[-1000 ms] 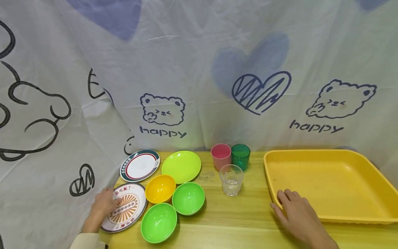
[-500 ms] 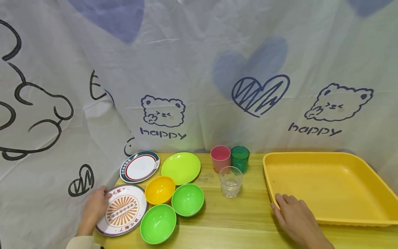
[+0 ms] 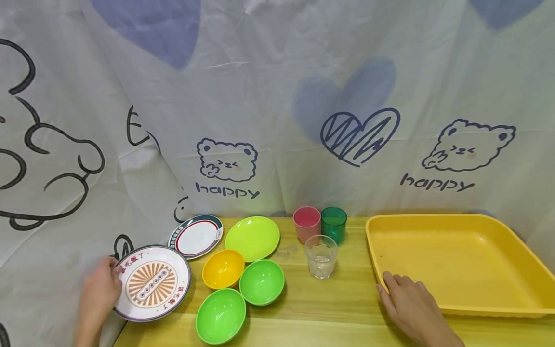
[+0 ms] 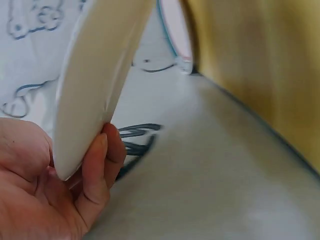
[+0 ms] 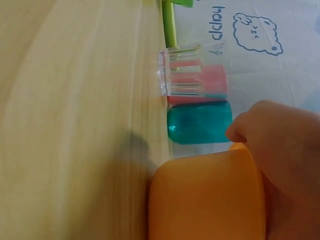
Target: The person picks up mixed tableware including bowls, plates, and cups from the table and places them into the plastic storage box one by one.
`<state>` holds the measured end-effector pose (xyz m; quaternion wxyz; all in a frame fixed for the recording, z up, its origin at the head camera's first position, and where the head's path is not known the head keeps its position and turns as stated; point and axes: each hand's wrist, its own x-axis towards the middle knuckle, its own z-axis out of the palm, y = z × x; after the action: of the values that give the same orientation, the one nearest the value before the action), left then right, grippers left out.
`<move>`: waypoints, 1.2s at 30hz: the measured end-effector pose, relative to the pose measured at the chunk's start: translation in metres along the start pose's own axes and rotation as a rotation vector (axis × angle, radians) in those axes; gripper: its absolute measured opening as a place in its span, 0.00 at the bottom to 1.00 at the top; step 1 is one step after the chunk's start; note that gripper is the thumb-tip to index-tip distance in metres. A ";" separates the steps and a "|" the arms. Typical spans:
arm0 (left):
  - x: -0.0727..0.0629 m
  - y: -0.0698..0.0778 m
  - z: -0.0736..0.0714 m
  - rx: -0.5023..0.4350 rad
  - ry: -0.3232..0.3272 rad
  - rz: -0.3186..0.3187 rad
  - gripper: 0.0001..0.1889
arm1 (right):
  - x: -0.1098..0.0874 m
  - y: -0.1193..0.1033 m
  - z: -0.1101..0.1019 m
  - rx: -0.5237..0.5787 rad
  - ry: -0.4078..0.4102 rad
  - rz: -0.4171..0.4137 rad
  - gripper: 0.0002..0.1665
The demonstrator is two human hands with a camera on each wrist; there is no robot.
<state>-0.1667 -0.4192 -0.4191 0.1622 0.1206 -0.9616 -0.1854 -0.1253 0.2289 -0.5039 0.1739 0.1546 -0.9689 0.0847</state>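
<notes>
At the table's left edge my left hand (image 3: 99,289) holds a white plate (image 3: 151,284) with an orange ray pattern and red characters by its rim. The plate is lifted off the table; its pale underside (image 4: 95,85) faces the left wrist camera, where the fingers curl round the edge. My right hand (image 3: 412,303) grips the left rim of a large yellow tray (image 3: 472,308) near its front corner, thumb on the outer side. Beyond the lifted plate lies a green-rimmed white plate (image 3: 199,236), partly overlapped in the head view.
A lime green plate (image 3: 252,236), a yellow bowl (image 3: 223,269) and two green bowls, one behind (image 3: 262,282) and one in front (image 3: 221,315), stand left of centre. A pink cup (image 3: 307,224), a green cup (image 3: 334,224) and a clear cup (image 3: 321,258) stand left of the tray.
My left hand has taken the patterned plate by its left edge, raised it off the table and moved it left. The right hand stays at the tray's rim.
</notes>
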 end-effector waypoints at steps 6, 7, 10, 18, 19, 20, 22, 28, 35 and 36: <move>0.008 0.022 -0.013 -0.074 0.033 0.066 0.10 | 0.004 0.000 -0.005 0.025 -0.036 0.014 0.14; 0.009 0.026 -0.013 -0.091 0.031 0.071 0.11 | 0.005 0.000 -0.006 0.032 -0.037 0.015 0.14; 0.012 0.039 -0.014 -0.172 -0.016 0.072 0.15 | 0.007 -0.001 -0.009 0.062 -0.050 0.025 0.14; 0.020 0.080 -0.005 -0.553 -0.185 0.011 0.24 | 0.013 -0.005 -0.017 0.167 -0.189 0.110 0.12; 0.020 0.085 -0.004 -0.592 -0.189 0.010 0.25 | 0.015 -0.005 -0.017 0.183 -0.212 0.121 0.12; 0.021 0.091 -0.002 -0.629 -0.192 0.009 0.25 | 0.016 -0.005 -0.018 0.199 -0.236 0.132 0.12; 0.021 0.100 0.000 -0.695 -0.202 0.005 0.26 | 0.018 -0.005 -0.018 0.217 -0.272 0.148 0.12; 0.020 0.123 0.010 -0.862 -0.248 -0.023 0.27 | 0.019 -0.005 -0.017 0.225 -0.314 0.172 0.12; 0.016 0.141 0.027 -0.914 -0.266 -0.056 0.26 | 0.019 -0.007 -0.014 0.257 -0.313 0.172 0.12; 0.015 0.142 0.029 -0.925 -0.273 -0.058 0.26 | 0.020 -0.007 -0.014 0.261 -0.312 0.170 0.12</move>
<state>-0.2152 -0.2860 -0.3843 0.0658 0.0372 -0.7871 -0.6122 -0.1363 0.2199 -0.4834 -0.0073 0.1045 -0.9744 0.1989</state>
